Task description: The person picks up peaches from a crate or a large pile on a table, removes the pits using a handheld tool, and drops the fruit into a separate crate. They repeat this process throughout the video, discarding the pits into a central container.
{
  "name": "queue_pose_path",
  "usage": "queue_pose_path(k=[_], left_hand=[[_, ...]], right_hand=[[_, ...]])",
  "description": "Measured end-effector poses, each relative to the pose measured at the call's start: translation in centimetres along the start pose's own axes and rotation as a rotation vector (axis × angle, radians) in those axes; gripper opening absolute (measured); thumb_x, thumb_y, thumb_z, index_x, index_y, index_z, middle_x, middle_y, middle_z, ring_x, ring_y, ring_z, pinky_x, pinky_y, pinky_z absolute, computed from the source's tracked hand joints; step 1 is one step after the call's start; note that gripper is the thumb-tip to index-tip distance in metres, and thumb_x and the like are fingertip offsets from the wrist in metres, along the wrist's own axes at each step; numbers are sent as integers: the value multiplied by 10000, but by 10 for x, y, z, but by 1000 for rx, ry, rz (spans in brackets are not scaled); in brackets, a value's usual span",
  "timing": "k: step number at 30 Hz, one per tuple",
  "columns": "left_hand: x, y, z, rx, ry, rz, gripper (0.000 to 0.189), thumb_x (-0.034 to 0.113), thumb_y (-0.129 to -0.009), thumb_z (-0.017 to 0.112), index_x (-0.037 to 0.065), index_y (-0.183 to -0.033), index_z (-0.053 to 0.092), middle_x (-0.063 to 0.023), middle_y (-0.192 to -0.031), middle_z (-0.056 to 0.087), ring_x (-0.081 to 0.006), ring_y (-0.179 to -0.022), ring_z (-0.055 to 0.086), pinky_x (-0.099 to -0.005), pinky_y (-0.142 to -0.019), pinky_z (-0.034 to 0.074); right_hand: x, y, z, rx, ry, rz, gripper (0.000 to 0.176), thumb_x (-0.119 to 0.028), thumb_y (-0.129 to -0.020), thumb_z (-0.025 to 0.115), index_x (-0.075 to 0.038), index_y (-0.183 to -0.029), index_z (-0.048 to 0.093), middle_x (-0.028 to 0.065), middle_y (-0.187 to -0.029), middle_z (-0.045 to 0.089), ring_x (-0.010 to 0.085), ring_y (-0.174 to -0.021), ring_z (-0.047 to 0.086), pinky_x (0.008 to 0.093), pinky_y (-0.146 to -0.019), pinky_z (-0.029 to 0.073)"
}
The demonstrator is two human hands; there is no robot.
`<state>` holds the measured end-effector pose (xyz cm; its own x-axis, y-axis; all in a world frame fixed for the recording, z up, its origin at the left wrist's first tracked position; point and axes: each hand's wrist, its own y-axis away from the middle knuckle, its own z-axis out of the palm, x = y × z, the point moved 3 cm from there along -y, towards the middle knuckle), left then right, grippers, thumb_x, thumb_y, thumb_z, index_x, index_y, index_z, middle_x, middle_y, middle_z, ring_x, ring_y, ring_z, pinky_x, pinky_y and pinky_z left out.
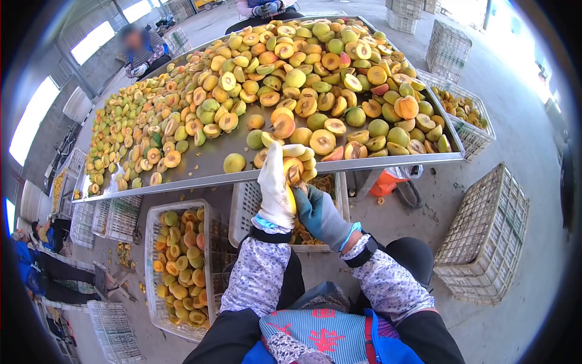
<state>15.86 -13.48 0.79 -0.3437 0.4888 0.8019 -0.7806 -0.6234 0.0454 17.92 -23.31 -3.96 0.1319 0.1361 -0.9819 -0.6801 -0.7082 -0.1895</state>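
Observation:
My left hand [279, 185], in a white and yellow glove, is closed around a cut fruit [293, 171] at the near edge of the metal table. Against that fruit's lower side, my right hand [321, 215], in a grey and teal glove, has its fingers pressed together; what they hold, if anything, is hidden. Just beyond both hands, whole and halved yellow-orange fruits [322, 141] are heaped over the metal table [212, 180]. Below my hands stands a crate [245, 212] with cut fruit pieces, partly covered by my arms.
A white crate [153, 267] of fruit halves stands at my left. Stacked crates [485, 236] are on the right, and another fruit-filled crate [476, 136] sits beyond the table's right edge. People sit across the table [270, 11], at the upper left [142, 54] and lower left [54, 267].

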Motion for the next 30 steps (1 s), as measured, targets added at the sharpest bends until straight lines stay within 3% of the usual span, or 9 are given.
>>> queue_pose_path(k=[4,7,10,16,18,22,25,28,30], left_hand=[[1,-7,-6,-22,-166,26,491,439,-1049,476,1,-966,682,-160,-858,725,-239,-701,709,-328,-612,594],[0,-7,-7,-34,-188,32,497,451,-1049,468,8,-971,677,-160,-864,722,-235,-698,703,-324,-606,585],[0,-4,-5,-52,-164,-4,500,463,-1047,463,16,-970,673,-150,-859,717,-220,-695,691,-312,-594,568],[1,-11,-5,-136,-505,-31,494,436,-1040,484,16,-881,691,-129,-759,707,-194,-596,653,-284,-523,518],[-1,-10,-4,-140,-526,-11,496,437,-1037,481,21,-867,690,-128,-751,705,-189,-583,643,-283,-515,503],[-2,-8,-4,-290,-46,-220,414,449,-1039,462,95,-879,603,-113,-777,652,-229,-598,626,-333,-513,515],[-9,-17,-11,-288,154,-255,356,418,-1043,461,116,-871,541,-108,-763,593,-252,-593,601,-354,-502,510],[-7,-16,-16,-257,108,-227,368,396,-1047,456,95,-863,560,-129,-757,607,-255,-592,601,-364,-501,506],[-4,-15,-18,-365,-48,-166,437,425,-1048,450,48,-882,598,-143,-761,660,-239,-589,633,-325,-516,530]], right_hand=[[2,0,-2,-57,75,1,407,-349,-1077,451,7,-1007,636,75,-835,683,112,-767,608,307,-674,517],[-20,6,-1,-183,-200,459,504,-454,-1080,374,-51,-880,600,44,-671,583,123,-533,532,299,-470,439],[-19,8,0,-164,-168,513,556,-537,-1067,332,-95,-810,551,16,-568,489,130,-388,410,290,-358,332],[-34,15,-7,-244,-279,692,556,-587,-1045,374,-118,-795,535,-26,-532,423,95,-379,373,266,-344,305],[-29,18,-4,-389,-584,772,537,-593,-1043,377,-145,-785,522,-52,-530,375,74,-376,335,251,-331,275],[-19,22,-1,-557,-982,787,509,-609,-1032,396,-183,-778,510,-88,-533,299,41,-376,274,225,-314,206],[-26,17,-6,-461,-629,722,524,-612,-1026,408,-164,-775,512,-61,-545,357,71,-379,300,246,-333,253],[-29,13,-10,-371,-211,552,533,-569,-1032,443,-111,-789,568,-20,-586,466,89,-420,387,264,-381,323],[-17,12,-11,-274,12,448,530,-547,-1032,470,-86,-802,593,-7,-607,504,84,-454,428,265,-404,341]])
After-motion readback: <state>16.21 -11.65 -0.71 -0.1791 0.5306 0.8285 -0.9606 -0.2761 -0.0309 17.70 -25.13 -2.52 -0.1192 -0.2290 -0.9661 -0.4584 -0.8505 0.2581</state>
